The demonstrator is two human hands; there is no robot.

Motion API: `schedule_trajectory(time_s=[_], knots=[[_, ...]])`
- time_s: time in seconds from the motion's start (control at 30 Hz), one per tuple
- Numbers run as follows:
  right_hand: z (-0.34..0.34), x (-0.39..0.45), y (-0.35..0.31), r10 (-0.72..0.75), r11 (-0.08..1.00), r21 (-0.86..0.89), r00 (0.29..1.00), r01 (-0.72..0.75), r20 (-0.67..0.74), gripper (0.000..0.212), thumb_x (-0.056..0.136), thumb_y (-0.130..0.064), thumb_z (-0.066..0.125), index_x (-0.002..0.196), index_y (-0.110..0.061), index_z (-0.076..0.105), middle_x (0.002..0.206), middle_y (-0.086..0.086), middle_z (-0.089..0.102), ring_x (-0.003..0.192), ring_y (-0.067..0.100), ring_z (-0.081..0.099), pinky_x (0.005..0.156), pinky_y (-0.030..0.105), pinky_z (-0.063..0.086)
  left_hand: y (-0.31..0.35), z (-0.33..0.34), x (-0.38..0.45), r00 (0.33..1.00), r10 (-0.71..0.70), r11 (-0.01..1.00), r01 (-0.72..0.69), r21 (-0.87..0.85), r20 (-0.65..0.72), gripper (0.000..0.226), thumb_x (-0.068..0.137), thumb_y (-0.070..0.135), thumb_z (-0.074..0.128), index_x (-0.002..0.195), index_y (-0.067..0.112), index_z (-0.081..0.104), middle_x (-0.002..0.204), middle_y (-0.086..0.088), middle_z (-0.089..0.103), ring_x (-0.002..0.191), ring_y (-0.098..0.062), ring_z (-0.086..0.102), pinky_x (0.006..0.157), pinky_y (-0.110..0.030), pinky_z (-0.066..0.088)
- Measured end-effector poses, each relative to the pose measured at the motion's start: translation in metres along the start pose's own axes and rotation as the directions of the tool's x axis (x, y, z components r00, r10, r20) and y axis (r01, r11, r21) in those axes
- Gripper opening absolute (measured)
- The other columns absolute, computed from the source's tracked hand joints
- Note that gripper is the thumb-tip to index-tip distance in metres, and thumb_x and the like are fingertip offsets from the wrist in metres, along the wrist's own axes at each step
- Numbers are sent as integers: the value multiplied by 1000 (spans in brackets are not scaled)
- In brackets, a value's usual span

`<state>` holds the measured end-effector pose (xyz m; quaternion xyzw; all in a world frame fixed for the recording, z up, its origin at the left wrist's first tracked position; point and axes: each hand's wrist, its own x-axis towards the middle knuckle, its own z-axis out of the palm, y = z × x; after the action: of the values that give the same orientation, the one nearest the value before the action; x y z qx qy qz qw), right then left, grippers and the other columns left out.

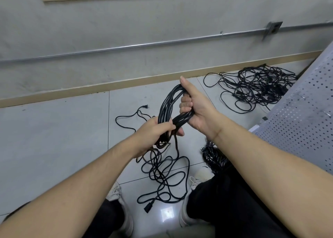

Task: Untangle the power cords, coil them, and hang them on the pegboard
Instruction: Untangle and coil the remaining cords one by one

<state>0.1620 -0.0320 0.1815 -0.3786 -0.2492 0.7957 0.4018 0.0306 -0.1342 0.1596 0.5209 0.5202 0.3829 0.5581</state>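
- Step in hand, by my read: coiling one cord; nothing hung yet.
- Right hand is clamped on the far end of the coil, fingers curled round the bunched loops, thumb straight and pointing away.
- Left hand grips the near end of the same coil, fingers wrapped round the strands.
- Coil is held in the air between both hands, above the floor. Its long axis runs near-left to far-right, so the hands sit at opposite ends of it.
- Loose tail of this cord drops from the left hand's grip into slack loops on the floor between the shoes, ending in a plug nearest the person.
- Key relation: uncoiled slack lies below and near, directly under the left hand, so the left hand is the closer one to feed the next loop while the right holds the bundle.
- Tangled pile sits far right by the wall, well apart from the hands, untouched.
- Coiled bundle lies on the floor under the right forearm.
- Perforated panel leans at right, likely the pegboard.
- Risk: tail loops cross each other and may knot on pull-up.
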Motion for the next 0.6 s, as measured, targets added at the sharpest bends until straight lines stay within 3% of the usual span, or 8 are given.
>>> schedule_trajectory(time_s=[0.03,0.13,0.2,0.3,0.37,0.43,0.53,0.6], knots=[[-2,1,0,-11,1000,-25,1000,11,1,35,86,-39,79,77,-23,49,59,-8,24,40,4,23,33,15,24,0,1,0,1000,-16,999,17,-46,15,32,86,22,53,55,27,63,88,-2,71,101,-32,72,87,-35,45],[-3,1,-2,-33,993,-113,999,32,-8,38,87,-42,78,75,-24,47,59,-7,23,42,5,21,36,17,26,0,6,2,993,-74,954,96,-283,89,24,84,21,59,59,23,56,83,-5,61,76,-27,66,95,-50,48],[-2,1,-2,-45,987,-152,999,41,-20,39,86,-45,78,74,-25,47,59,-7,24,43,6,21,38,18,28,2,7,2,985,-73,908,131,-397,157,26,86,19,56,61,22,55,80,-3,54,65,-19,55,91,-53,53],[-1,2,-1,-72,963,-264,997,61,-30,42,87,-53,74,72,-25,46,61,-7,26,46,8,25,44,20,32,4,6,0,979,-61,874,146,-463,192,24,89,20,53,66,19,50,80,-3,50,64,-17,46,77,-43,57],[-3,4,2,-52,933,-358,998,40,-24,49,90,-65,63,69,-23,47,60,-4,38,48,11,35,51,23,38,2,4,-1,985,-66,874,134,-467,158,25,91,22,55,68,17,46,80,-3,50,64,-17,44,70,-37,52],[-7,7,6,41,930,-367,999,-30,24,61,97,-72,38,74,-18,55,64,2,57,55,17,52,59,29,46,-1,2,-1,994,-74,875,100,-474,75,32,97,21,55,66,17,49,79,-3,50,63,-16,44,65,-33,47],[-17,13,16,186,866,-491,972,-92,145,66,106,-55,14,105,-12,64,83,10,73,79,25,69,90,48,57,1,-5,3,995,-46,858,-6,-514,-87,40,103,18,49,64,16,56,78,-3,50,63,-16,43,61,-32,43],[-21,14,22,312,748,-658,922,-90,229,47,98,-36,24,109,-13,63,89,8,74,88,25,69,110,55,46,4,-12,7,982,-42,841,-66,-537,-186,42,103,22,49,63,20,61,77,-2,50,63,-16,44,61,-34,37]])
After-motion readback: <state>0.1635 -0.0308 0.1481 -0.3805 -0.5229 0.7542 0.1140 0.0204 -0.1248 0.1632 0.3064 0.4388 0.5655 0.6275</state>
